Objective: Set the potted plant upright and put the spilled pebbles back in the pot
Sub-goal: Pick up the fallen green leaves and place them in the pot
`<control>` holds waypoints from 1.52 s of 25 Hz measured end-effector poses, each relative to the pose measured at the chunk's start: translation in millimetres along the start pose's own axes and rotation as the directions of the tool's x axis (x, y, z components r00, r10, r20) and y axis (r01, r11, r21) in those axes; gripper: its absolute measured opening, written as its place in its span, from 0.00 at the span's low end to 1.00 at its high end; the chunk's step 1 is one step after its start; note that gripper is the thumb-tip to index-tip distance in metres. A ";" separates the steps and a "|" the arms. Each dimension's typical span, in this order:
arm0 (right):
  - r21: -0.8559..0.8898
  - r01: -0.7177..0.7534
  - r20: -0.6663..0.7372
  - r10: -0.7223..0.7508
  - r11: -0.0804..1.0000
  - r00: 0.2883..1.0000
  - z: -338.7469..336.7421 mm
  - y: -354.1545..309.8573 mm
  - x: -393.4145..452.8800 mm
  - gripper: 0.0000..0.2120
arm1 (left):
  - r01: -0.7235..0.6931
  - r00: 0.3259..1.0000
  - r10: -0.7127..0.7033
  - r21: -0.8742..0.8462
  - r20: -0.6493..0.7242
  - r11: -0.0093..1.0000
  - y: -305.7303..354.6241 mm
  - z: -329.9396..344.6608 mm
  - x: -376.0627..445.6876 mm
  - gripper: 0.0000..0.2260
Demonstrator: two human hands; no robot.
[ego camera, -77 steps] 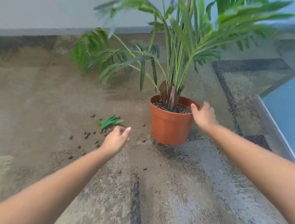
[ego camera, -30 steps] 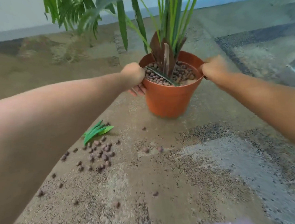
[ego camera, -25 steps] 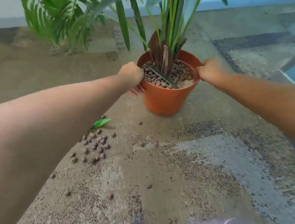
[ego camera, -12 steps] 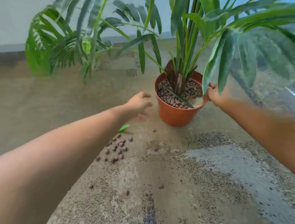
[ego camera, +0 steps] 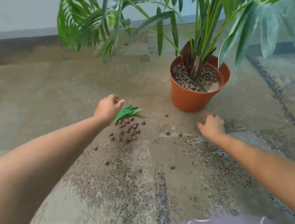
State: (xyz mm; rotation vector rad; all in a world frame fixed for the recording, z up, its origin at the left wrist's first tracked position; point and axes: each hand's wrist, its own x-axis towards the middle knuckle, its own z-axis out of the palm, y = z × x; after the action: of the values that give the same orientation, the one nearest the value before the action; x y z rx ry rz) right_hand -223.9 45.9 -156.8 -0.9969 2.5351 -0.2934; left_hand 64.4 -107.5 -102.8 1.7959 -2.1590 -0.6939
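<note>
Terracotta-orange plastic pot (ego camera: 192, 99) with its green palm stands upright, right of centre on the carpet. Brown clay pebbles (ego camera: 129, 128) lie spilled lower left, so our left hand (ego camera: 107, 108) and right hand (ego camera: 211, 126) hover there, loosely curled, empty.

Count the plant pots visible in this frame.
1. The orange pot stands upright on the carpet, beyond the right hand and to the right of the spilled pebbles. None seems hidden.
</note>
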 end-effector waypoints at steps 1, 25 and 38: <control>-0.071 0.101 0.043 -0.098 0.992 0.994 7.0 -5.6 -8.2 0.21 | -0.007 1.000 0.005 0.072 0.018 0.997 -14.9 -10.3 2.5 0.16; 0.202 0.558 0.050 -0.578 0.805 0.815 42.2 -79.0 -26.1 0.16 | 0.021 0.994 -0.017 0.037 -0.104 0.999 -29.0 55.6 3.4 0.07; 0.891 -0.381 0.441 -0.268 0.247 0.857 30.2 -97.0 -71.2 0.20 | 0.211 0.975 -0.141 -0.506 0.173 0.836 59.3 81.2 -84.4 0.08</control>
State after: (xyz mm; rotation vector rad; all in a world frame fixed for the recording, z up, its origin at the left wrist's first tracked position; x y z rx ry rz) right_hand -104.6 23.3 -131.2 -0.3142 1.3177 -1.2258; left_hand -7.3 -1.7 -133.1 1.6860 -1.6484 -1.3278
